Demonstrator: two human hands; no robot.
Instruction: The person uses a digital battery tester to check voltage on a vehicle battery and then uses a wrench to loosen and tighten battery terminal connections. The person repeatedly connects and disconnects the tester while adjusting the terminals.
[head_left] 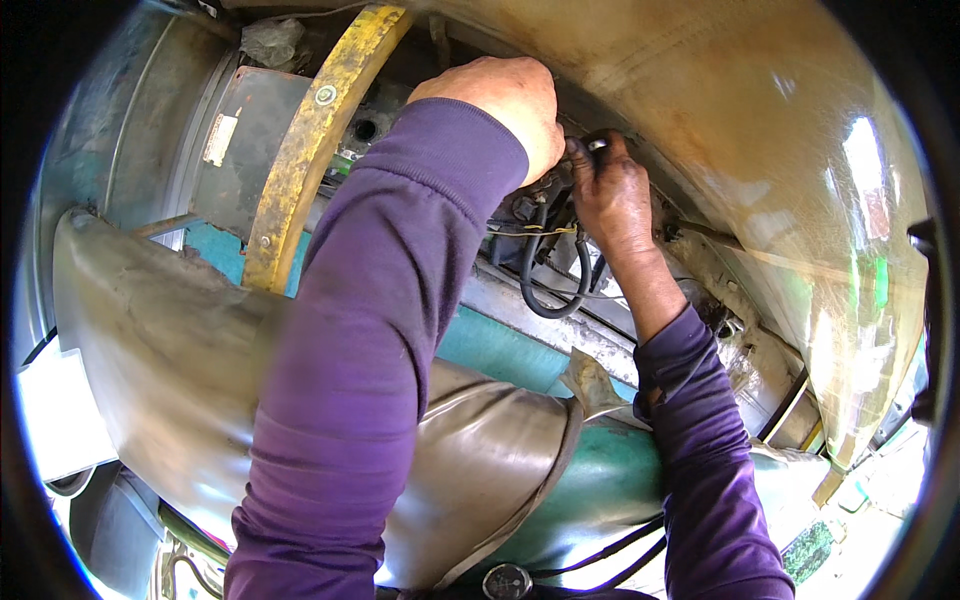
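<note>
My left hand [510, 105] reaches deep into an opened compartment, its back toward me. The fingers curl down out of sight, and what they grip is hidden. Just right of it, my right hand [612, 195] is closed, thumb and fingers pinched by a small dark piece with a shiny metal end [597, 144], too small to name. Below the hands a black hose [560, 312] hangs in a loop among dark fittings. A thin yellow wire [540, 232] crosses just above that loop. Both forearms wear purple sleeves.
A worn yellow curved bar [318, 120] stands left of my hands, before a dark grey box [252, 125]. A scratched brown panel [720, 110] arches overhead at the right. Brown sheeting [150, 350] drapes over a teal body [590, 480]. A round dial [507, 582] sits at the bottom.
</note>
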